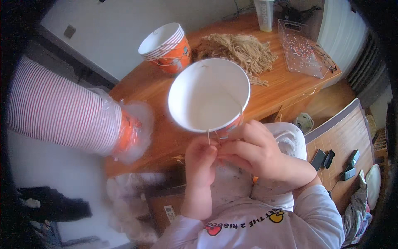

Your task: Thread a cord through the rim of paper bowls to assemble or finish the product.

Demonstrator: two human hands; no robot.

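Observation:
A large paper bucket point(209, 93), white inside and orange outside, tilts with its open mouth toward me above the desk's near edge. At its near rim, my left hand point(201, 159) is closed in a pinch on a thin tan string point(209, 137) that runs over the rim. Close beside it, my right hand point(253, 147) has its fingers curled together against the bucket's outer wall, meeting the left fingertips. The fingers hide what lies between them, though the string seems to pass there.
Nested orange buckets point(168, 47) stand at the back of the wooden desk point(137, 91). Behind my bucket lies a bundle of tan strings point(244, 47). A long wrapped stack of buckets point(62, 110) lies leftward. A clear tray point(302, 52) with small beads sits at the far right.

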